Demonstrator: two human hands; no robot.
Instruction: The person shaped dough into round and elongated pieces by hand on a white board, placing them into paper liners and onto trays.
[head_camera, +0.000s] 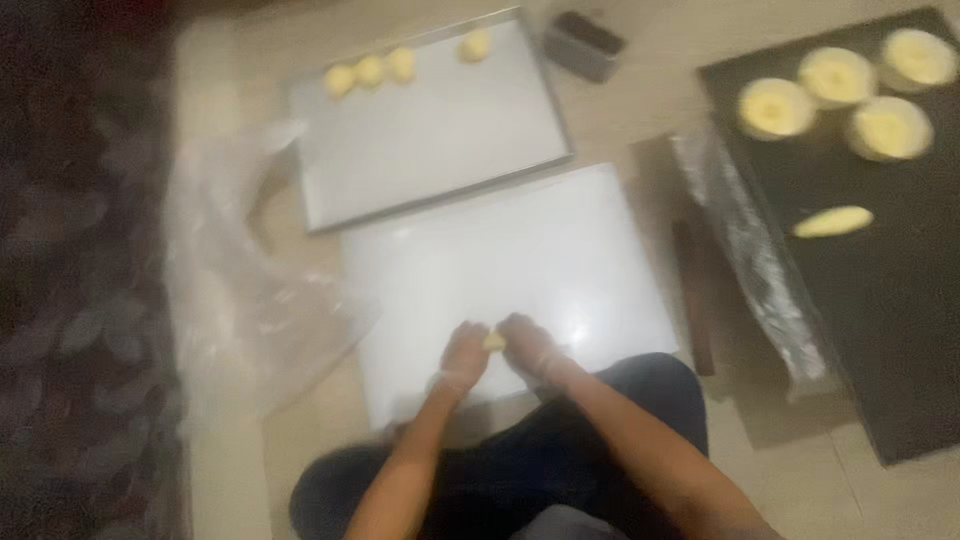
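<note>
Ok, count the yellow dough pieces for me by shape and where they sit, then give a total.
Small dough balls on the metal tray: 4
Round flattened pieces on the dark board: 4
Elongated piece on that board: 1
Piece between both hands: 1
Total: 10

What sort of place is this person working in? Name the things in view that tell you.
Probably a home floor used for baking. The person sits shaping dough over a white board, beside a metal tray with dough balls and a patterned rug.
</note>
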